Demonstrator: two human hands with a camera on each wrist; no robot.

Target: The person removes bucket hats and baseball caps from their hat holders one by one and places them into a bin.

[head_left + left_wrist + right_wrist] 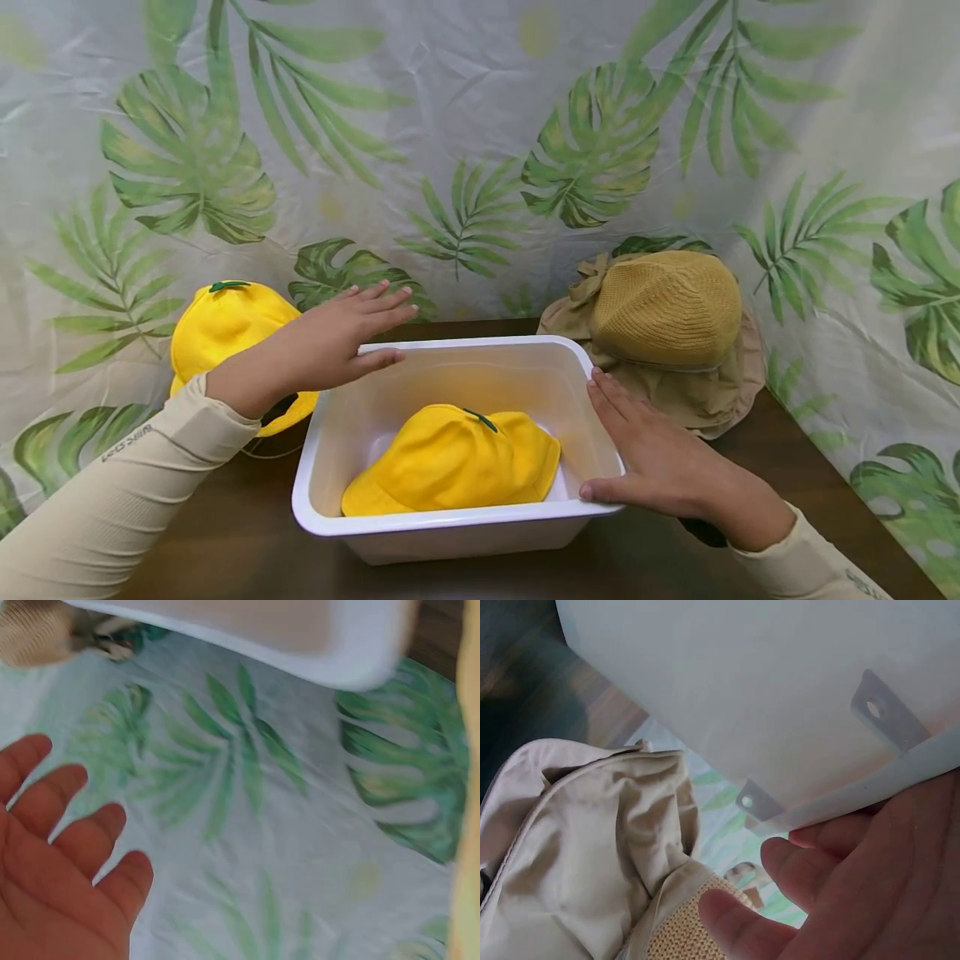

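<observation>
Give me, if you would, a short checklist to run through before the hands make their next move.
1. Yellow hat inside the white tub: ok.
2. Left hand free: ok, fingers extended, holding nothing.
3. Right hand at the tub's right rim: ok, touching it.
4. Space left of the tub clear: not ok, a second yellow hat is there.
5. Space right of the tub clear: not ok, a woven tan hat is close by.
6. Nothing beneath the hat in the tub: cannot tell, hidden.
</observation>
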